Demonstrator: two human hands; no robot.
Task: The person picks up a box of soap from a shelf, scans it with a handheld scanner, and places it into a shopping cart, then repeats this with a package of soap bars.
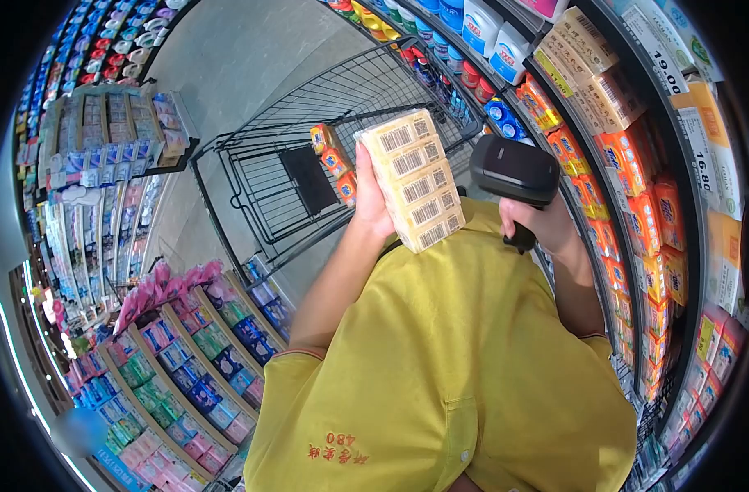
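Note:
My left hand [375,195] grips the side of a pale yellow multipack of bars [415,182], which look like soap. Several barcode labels run down the face of the pack turned up toward me. To its right, my right hand [545,223] is wrapped round the handle of a black barcode scanner [515,168]. The scanner's head is level with the pack, with a small gap between them. Beyond the pack, a few orange packs [335,164] lie in a black wire shopping cart [268,176].
On the right, a curved-looking shelf holds orange packs [637,197], beige bar packs [591,74] and price tags [661,61]. White bottles [481,29] stand farther up. At left are a display rack [116,131] and shelves of small colourful packs [177,369]. Grey floor [227,53] lies beyond the cart.

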